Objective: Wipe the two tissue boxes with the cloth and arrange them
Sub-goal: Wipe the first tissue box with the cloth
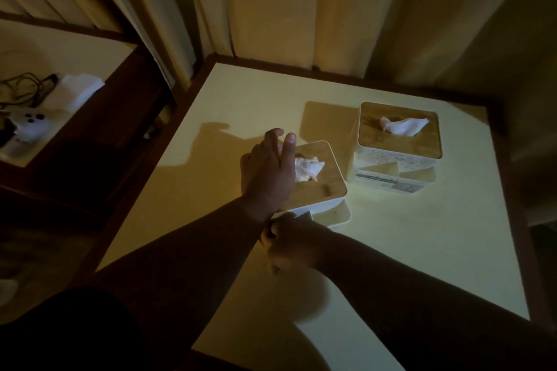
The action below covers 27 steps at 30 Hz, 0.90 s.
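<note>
Now my left hand [268, 172] rests, fingers spread, on the near tissue box [319, 181]; my right hand [289, 245], fingers curled, touches its front; grip unclear. Second box [398, 141] near the table's [241, 99] far right corner.

Views: one only, head-worn.
Position: above the near edge of the table [247, 93], at the person's head.
Facing: forward and steeply down, toward the table's far corner and the curtain [271, 3].
Nearness: close; both forearms reach in from the bottom edge.
Lens: wide, edges bowed.
Shared: nothing, single view.
</note>
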Each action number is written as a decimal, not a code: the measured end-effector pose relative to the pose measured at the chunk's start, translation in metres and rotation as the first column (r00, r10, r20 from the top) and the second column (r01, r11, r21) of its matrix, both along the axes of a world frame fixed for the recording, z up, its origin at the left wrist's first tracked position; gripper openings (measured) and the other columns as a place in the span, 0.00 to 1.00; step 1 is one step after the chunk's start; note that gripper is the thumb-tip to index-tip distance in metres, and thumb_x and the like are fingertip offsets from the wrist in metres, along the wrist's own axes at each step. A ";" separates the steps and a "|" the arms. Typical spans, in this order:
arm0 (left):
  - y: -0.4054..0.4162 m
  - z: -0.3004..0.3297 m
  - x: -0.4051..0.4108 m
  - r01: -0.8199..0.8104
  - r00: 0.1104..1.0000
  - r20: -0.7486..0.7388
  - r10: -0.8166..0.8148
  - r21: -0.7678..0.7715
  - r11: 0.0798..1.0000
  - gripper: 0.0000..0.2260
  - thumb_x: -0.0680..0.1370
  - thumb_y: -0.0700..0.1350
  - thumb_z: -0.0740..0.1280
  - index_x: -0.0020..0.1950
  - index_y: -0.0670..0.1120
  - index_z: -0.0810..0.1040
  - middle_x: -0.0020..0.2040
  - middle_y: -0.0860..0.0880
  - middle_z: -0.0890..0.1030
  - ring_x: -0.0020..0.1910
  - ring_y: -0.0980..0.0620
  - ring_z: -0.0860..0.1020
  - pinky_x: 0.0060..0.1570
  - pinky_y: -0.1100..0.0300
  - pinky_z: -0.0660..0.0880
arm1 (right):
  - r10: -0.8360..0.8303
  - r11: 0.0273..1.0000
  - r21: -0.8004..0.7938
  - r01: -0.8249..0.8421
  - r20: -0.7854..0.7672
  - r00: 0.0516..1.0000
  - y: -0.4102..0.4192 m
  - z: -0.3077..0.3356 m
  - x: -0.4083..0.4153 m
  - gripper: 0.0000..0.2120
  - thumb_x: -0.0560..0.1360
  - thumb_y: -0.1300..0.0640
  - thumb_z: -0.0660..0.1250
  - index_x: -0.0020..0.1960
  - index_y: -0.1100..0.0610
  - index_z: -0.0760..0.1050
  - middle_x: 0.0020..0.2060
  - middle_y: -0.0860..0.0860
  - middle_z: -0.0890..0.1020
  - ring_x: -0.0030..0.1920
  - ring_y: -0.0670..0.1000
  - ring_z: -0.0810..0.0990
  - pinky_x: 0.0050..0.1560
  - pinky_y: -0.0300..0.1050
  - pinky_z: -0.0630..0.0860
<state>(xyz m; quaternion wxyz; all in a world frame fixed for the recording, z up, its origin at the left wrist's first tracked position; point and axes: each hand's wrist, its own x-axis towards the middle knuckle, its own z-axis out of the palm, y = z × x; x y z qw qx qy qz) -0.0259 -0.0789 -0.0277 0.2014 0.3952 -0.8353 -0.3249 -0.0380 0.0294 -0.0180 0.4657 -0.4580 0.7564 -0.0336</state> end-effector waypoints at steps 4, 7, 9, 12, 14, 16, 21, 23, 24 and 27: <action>0.001 0.000 0.001 -0.004 1.000 -0.005 0.004 0.009 1.000 0.33 0.78 0.67 0.40 0.68 0.51 0.71 0.58 0.50 0.82 0.58 0.48 0.79 0.64 0.46 0.69 | -0.059 0.992 -0.111 0.060 0.013 0.998 0.005 -0.003 0.002 0.09 0.78 0.57 0.66 0.56 0.57 0.76 0.45 0.50 0.78 0.45 0.51 0.79 0.44 0.46 0.76; 0.001 0.000 0.001 -0.009 1.000 -0.006 0.009 0.012 1.000 0.33 0.78 0.67 0.39 0.67 0.51 0.72 0.58 0.50 0.82 0.57 0.47 0.79 0.63 0.46 0.70 | -0.023 0.989 -0.144 0.021 -0.008 1.000 0.009 -0.008 0.005 0.04 0.74 0.60 0.69 0.48 0.53 0.78 0.42 0.51 0.83 0.41 0.49 0.85 0.42 0.47 0.85; 0.001 -0.001 0.000 -0.004 1.000 0.002 0.004 0.003 1.000 0.33 0.78 0.67 0.38 0.67 0.51 0.72 0.58 0.50 0.82 0.58 0.47 0.79 0.64 0.46 0.70 | 0.072 0.992 -0.093 -0.080 -0.079 0.994 0.006 -0.002 0.005 0.08 0.74 0.57 0.72 0.53 0.55 0.78 0.44 0.51 0.82 0.43 0.50 0.83 0.45 0.46 0.83; 0.001 0.001 0.000 0.000 1.000 -0.001 0.000 0.003 1.000 0.34 0.77 0.67 0.38 0.66 0.51 0.72 0.58 0.49 0.82 0.58 0.47 0.78 0.64 0.46 0.69 | 0.191 0.981 0.012 -0.191 -0.118 0.974 -0.004 0.012 0.004 0.09 0.74 0.57 0.71 0.52 0.58 0.76 0.41 0.51 0.76 0.39 0.50 0.76 0.45 0.45 0.78; 0.001 0.002 0.000 0.000 1.000 -0.008 0.000 0.002 1.000 0.34 0.77 0.67 0.38 0.66 0.50 0.72 0.58 0.48 0.82 0.58 0.46 0.79 0.64 0.46 0.70 | 0.226 0.974 0.032 -0.224 -0.129 0.966 -0.008 0.016 0.003 0.10 0.75 0.56 0.70 0.54 0.57 0.76 0.40 0.50 0.74 0.39 0.50 0.75 0.44 0.45 0.75; 0.001 0.004 0.001 0.001 1.000 -0.001 -0.001 0.003 1.000 0.35 0.77 0.67 0.38 0.67 0.50 0.72 0.59 0.47 0.82 0.58 0.46 0.79 0.63 0.45 0.70 | 0.235 0.972 0.044 -0.231 -0.123 0.964 -0.005 0.015 -0.003 0.13 0.76 0.53 0.71 0.58 0.57 0.77 0.44 0.51 0.77 0.45 0.53 0.77 0.48 0.47 0.75; 0.000 0.002 0.000 0.000 1.000 0.007 0.000 0.009 1.000 0.35 0.77 0.68 0.38 0.66 0.50 0.72 0.59 0.47 0.81 0.58 0.46 0.79 0.62 0.43 0.71 | 0.267 0.963 0.118 -0.241 -0.329 0.906 0.003 0.013 -0.014 0.17 0.77 0.47 0.70 0.62 0.54 0.79 0.58 0.55 0.82 0.59 0.57 0.81 0.47 0.50 0.71; 0.000 0.001 0.001 0.006 1.000 0.010 -0.006 0.006 1.000 0.34 0.77 0.68 0.38 0.66 0.50 0.72 0.59 0.48 0.82 0.58 0.46 0.79 0.63 0.43 0.71 | 0.277 0.961 0.113 -0.253 -0.383 0.882 0.005 0.008 -0.012 0.15 0.79 0.48 0.68 0.61 0.54 0.80 0.58 0.54 0.83 0.59 0.56 0.81 0.46 0.48 0.71; 0.000 0.001 0.001 0.009 1.000 0.012 -0.009 0.005 1.000 0.34 0.77 0.67 0.38 0.66 0.50 0.72 0.59 0.48 0.82 0.58 0.46 0.79 0.63 0.44 0.71 | 0.273 0.962 0.107 -0.251 -0.370 0.888 0.006 0.007 -0.009 0.14 0.79 0.49 0.68 0.62 0.54 0.79 0.58 0.54 0.82 0.59 0.56 0.81 0.46 0.48 0.71; 0.000 0.002 0.001 0.010 1.000 0.013 -0.010 -0.005 1.000 0.34 0.77 0.67 0.38 0.66 0.49 0.73 0.59 0.48 0.82 0.59 0.46 0.78 0.63 0.46 0.70 | 0.182 0.983 0.040 -0.178 -0.242 0.953 0.001 0.002 -0.003 0.13 0.79 0.50 0.68 0.61 0.55 0.78 0.53 0.53 0.81 0.57 0.57 0.81 0.56 0.50 0.77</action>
